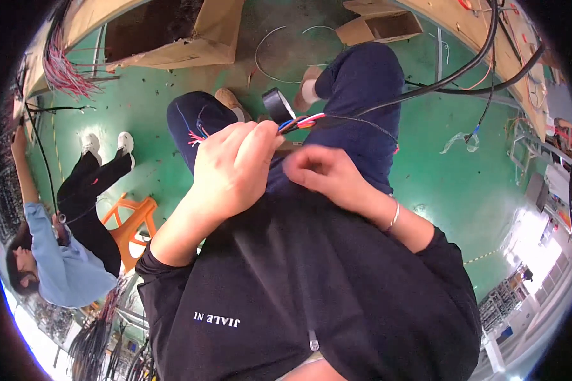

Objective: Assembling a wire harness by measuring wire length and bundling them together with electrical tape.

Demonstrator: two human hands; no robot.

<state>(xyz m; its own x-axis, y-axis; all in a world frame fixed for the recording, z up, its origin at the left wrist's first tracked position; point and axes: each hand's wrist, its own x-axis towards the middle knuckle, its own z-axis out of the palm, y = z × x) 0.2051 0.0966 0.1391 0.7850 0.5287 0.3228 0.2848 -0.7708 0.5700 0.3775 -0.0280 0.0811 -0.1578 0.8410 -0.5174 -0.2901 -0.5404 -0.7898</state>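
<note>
In the head view, your left hand (235,166) is closed in a fist, its grip wrapped around a bundle of wires (302,121) just above your lap. The bundle runs through that grip: blue, white, red and black strands come out at the thumb side and point toward your right, while thin pinkish and blue ends (197,137) poke out at the opposite side, over your left knee.

Your right hand (329,176) is just below the bundle and to the right of the fist, its fingers curled and blurred. It looks apart from the strands, but you cannot tell from here whether its grip has anything pinched in it.

A roll of black tape (275,105) shows just beyond the bundle, close to the left fist; whether it touches the strands is unclear. A black cable (419,94) stretches from the upper right toward the bundle, passing over your right leg (363,79).

Past your feet, a large carton (190,58) and a smaller box (388,26) sit on the green floor (438,190). To your left are an orange stool (133,223) and a co-worker (76,270) in a light blue top. A wooden counter (448,13) edges the upper right.
</note>
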